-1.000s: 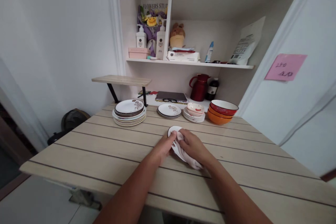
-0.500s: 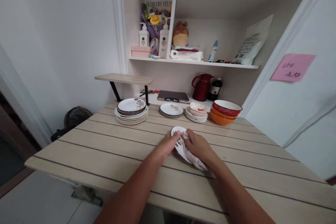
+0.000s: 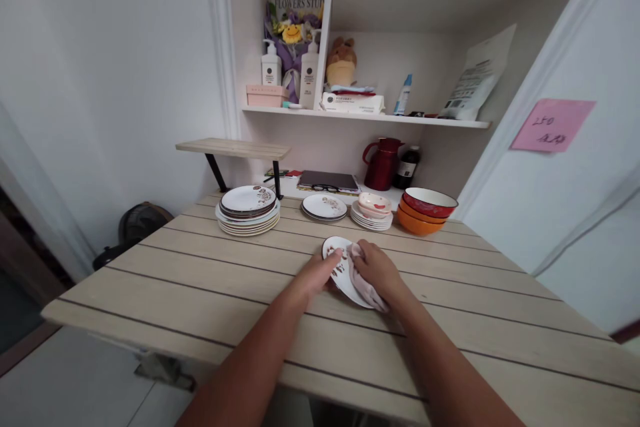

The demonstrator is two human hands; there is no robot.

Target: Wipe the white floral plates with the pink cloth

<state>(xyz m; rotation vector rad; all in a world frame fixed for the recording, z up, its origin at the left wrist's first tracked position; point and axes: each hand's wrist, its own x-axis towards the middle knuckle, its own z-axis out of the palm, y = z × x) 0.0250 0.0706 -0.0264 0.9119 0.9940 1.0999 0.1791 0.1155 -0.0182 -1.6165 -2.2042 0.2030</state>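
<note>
Plate [image 3: 336,250] lies on counter [image 3: 200,280] at centre, approx 6 o'clock of the rear stacks. L hand [image 3: 320,271] pins its rim at 9 o'clock, grip clamped on plate edge. R hand [image 3: 376,268] presses cloth [image 3: 361,280] onto plate face, grip bunched on cloth.

Assessment: keep L pressure steady so plate can't skate on the slats. Work cloth in overlapping circles, centre to rim, incl. patterned area. Turn plate w/ L hand rather than stretching R. Bowls [image 3: 427,210] at 1 o'clock, well apart; no clash.
</note>
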